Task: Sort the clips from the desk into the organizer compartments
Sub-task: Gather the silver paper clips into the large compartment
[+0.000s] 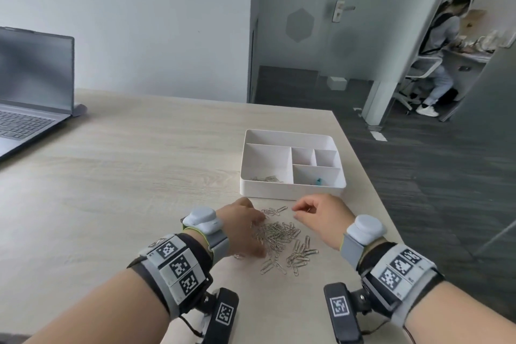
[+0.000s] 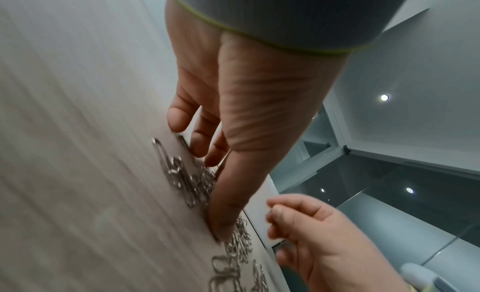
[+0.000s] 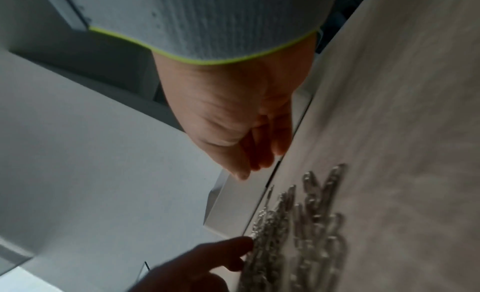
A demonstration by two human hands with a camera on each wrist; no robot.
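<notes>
A loose pile of silver paper clips [image 1: 279,236] [image 2: 187,183] [image 3: 298,224] lies on the desk just in front of the white organizer [image 1: 290,193] [image 2: 259,210] [image 3: 233,204]. My left hand [image 1: 250,222] [image 2: 215,183] rests on the pile's left side, fingertips and straight thumb pressing down among the clips. My right hand [image 1: 299,211] [image 3: 248,169] hovers at the pile's far right edge, fingers curled, thumb pinched against forefinger on what looks like one paper clip. A few clips [image 1: 268,178] lie in the organizer's large left compartment. A small teal clip [image 1: 318,181] lies in the near right one.
An open laptop [image 1: 30,92] stands at the desk's far left. The desk's right edge [image 1: 371,184] runs close beside the organizer, with dark carpet beyond. A person sits at another desk [image 1: 438,45] far off on the right.
</notes>
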